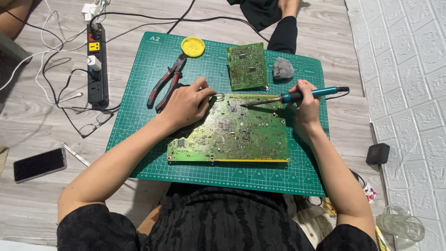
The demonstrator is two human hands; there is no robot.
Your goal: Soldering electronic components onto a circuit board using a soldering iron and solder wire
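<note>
A big green cutting mat (139,116) made of rubbery plastic is lying on the grey wooden floor (37,130), and a large flat green circuit board (232,135) covered in tiny parts is lying in the middle of it. The board looks stiff, thin and light, and easy to hurt, so the safe places to hold it are probably the bare edges and corners, not the little parts. The left hand (186,104) is pressing down on the top left corner of the board with its fingers curled, and something thin and wire-like seems to be pinched at the fingertips, though it is too small to be sure. The right hand (304,104) is wrapped tightly around the blue handle of a soldering iron (297,96), holding it like a pen. The iron's metal tip is pointing left and touching the board near the top edge, just beside the left fingertips. A smaller green circuit board (247,66) is lying above the big one. Red-handled pliers (165,83) are lying to the left, a round yellow tin (192,46) is sitting at the top, and a small grey wad of wire wool (283,69) is sitting by the smaller board.
</note>
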